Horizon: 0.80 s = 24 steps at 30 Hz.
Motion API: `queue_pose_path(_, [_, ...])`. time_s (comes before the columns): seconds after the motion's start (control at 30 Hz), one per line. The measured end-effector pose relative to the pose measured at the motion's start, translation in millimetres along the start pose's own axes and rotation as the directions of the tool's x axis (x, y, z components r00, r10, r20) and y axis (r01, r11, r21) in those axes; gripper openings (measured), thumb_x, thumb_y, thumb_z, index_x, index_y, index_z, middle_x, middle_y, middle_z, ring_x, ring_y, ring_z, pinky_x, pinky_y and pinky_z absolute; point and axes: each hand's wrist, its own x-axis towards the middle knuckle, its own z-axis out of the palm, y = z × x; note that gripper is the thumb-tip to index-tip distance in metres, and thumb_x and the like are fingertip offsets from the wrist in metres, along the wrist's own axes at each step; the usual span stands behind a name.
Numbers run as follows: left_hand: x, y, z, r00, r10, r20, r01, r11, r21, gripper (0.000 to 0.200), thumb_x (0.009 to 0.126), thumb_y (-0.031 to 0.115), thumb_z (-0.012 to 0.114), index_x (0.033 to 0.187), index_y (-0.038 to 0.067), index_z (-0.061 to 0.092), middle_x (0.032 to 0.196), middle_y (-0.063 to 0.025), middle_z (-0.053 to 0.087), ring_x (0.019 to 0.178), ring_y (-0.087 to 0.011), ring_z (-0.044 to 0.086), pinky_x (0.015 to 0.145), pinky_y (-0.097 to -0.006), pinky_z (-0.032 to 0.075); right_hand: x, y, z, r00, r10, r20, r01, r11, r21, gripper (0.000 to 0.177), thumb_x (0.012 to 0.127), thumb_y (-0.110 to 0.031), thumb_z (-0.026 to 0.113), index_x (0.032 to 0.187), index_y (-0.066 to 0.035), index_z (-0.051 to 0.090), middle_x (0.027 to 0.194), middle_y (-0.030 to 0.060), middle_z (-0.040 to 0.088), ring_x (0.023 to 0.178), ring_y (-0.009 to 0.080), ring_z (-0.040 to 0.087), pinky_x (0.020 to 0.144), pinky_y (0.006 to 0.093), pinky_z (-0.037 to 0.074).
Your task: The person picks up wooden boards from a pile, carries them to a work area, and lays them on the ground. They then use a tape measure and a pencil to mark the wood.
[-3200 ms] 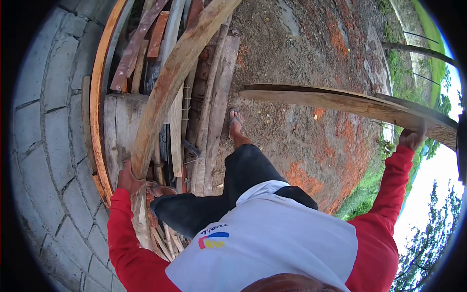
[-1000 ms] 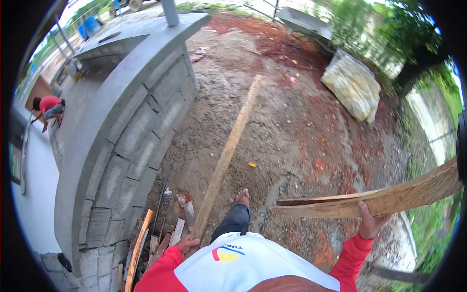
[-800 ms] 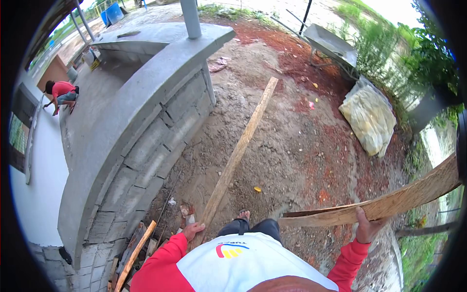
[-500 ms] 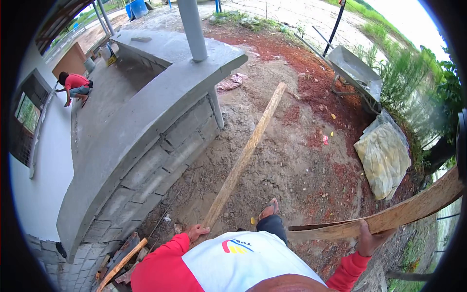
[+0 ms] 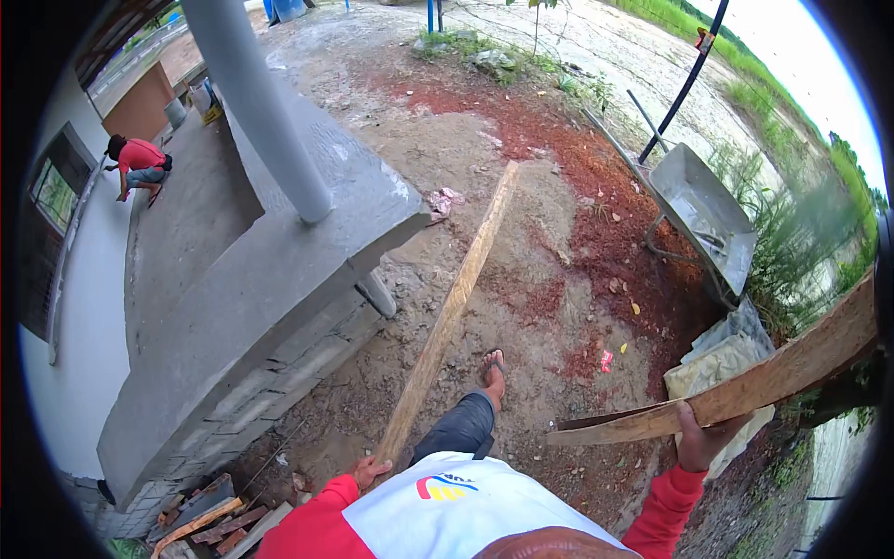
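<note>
My left hand [image 5: 371,471] is closed round the near end of a long, narrow wooden plank [image 5: 450,312], which slants forward and away over the dirt. On the other side, my right hand [image 5: 700,440] grips a wider wooden board [image 5: 764,380] from beneath, with the fingers partly hidden. This board runs from in front of me past the right edge of the view. Its left end shows a dark gap, so it may be more than one piece.
A low block wall with a concrete top [image 5: 279,252] and a grey post [image 5: 256,107] stands at left. Beyond it a person in red [image 5: 142,158] crouches. At right are a wheelbarrow [image 5: 703,210] and a pale sack [image 5: 698,373]. Wood scraps [image 5: 223,526] lie at lower left.
I have stepped forward, so the wall, post and wheelbarrow sit nearer. The wide board has tilted up at its right end and now overlaps the sack. Both hands keep their holds.
</note>
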Motion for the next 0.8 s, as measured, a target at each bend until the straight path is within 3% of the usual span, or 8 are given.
queue_pose_path(0.1, [51,65,23,0.996,0.025,-0.088,-0.018,0.997,0.078,0.06,0.073,0.046,0.069,0.111,0.002,0.059,0.094,-0.0065,0.065,0.078,-0.0163,0.061,0.071,-0.0304,0.048,88,36,74,0.992,-0.122,0.014,0.123,0.989,-0.086,0.112,0.056,-0.002,0.077,0.14,0.003,0.003,0.139,0.0176,0.023,0.127,0.0253,0.029,0.107,0.0377,0.022])
queue_pose_path(0.23, [101,166,32,0.976,0.056,-0.21,-0.018,0.984,0.179,0.067,0.068,0.052,0.07,0.111,0.002,0.06,0.094,-0.0091,0.065,0.082,-0.0186,0.061,0.074,-0.0316,0.048,205,13,191,0.981,-0.167,0.096,0.178,0.977,-0.118,0.109,0.055,-0.002,0.077,0.139,0.002,0.008,0.134,0.0158,0.029,0.123,0.0244,0.032,0.105,0.0369,0.025])
queue_pose_path(0.37, [119,283,48,0.986,0.036,-0.165,-0.049,0.996,-0.075,0.077,0.064,0.06,0.069,0.111,0.0,0.059,0.099,-0.0161,0.065,0.091,-0.0236,0.062,0.078,-0.0347,0.047,307,-4,294,0.955,-0.239,0.176,0.244,0.97,-0.006,0.108,0.055,-0.004,0.078,0.138,0.002,0.01,0.132,0.0155,0.029,0.122,0.0243,0.032,0.105,0.0376,0.025])
queue_pose_path(0.47, [173,313,44,0.961,0.045,-0.272,-0.022,0.996,0.088,0.085,0.062,0.064,0.068,0.113,-0.003,0.057,0.102,-0.0194,0.064,0.094,-0.0283,0.062,0.081,-0.0358,0.047,375,-20,369,0.921,-0.318,0.226,0.317,0.948,0.041,0.108,0.054,-0.004,0.078,0.138,0.002,0.011,0.132,0.0156,0.029,0.122,0.0244,0.032,0.105,0.038,0.025])
queue_pose_path(0.6, [231,371,56,0.929,0.014,-0.37,0.013,0.997,0.071,0.093,0.062,0.064,0.068,0.119,-0.008,0.051,0.105,-0.0221,0.062,0.1,-0.0294,0.06,0.087,-0.0348,0.045,460,-19,474,0.884,-0.4,0.24,0.398,0.915,0.06,0.104,0.054,-0.003,0.079,0.136,0.003,0.016,0.13,0.0151,0.032,0.12,0.0244,0.035,0.103,0.038,0.029])
queue_pose_path(0.7, [197,532,66,0.953,-0.053,-0.299,0.026,0.995,-0.096,0.086,0.064,0.06,0.069,0.118,-0.004,0.053,0.108,-0.0187,0.062,0.105,-0.0247,0.057,0.09,-0.0346,0.043,517,-24,557,0.903,-0.201,0.379,0.085,0.95,0.301,0.1,0.054,-0.001,0.078,0.135,0.002,0.019,0.127,0.0144,0.036,0.115,0.0236,0.04,0.101,0.0372,0.032])
queue_pose_path(0.73, [255,491,62,0.938,0.033,-0.344,-0.026,0.999,0.024,0.075,0.066,0.055,0.071,0.116,0.001,0.058,0.108,-0.0146,0.063,0.104,-0.0203,0.058,0.088,-0.0338,0.044,543,-28,593,0.889,-0.252,0.382,0.131,0.94,0.316,0.101,0.053,-0.002,0.078,0.135,0.002,0.019,0.128,0.0144,0.035,0.116,0.024,0.039,0.102,0.0377,0.031])
queue_pose_path(0.8, [302,481,54,0.942,0.099,-0.322,-0.117,0.992,-0.038,0.07,0.066,0.053,0.071,0.114,0.004,0.059,0.107,-0.0134,0.064,0.101,-0.0204,0.059,0.086,-0.0332,0.045,581,-31,644,0.858,-0.316,0.405,0.201,0.932,0.301,0.101,0.052,-0.002,0.078,0.135,0.002,0.019,0.128,0.0146,0.034,0.117,0.0248,0.037,0.104,0.0387,0.027])
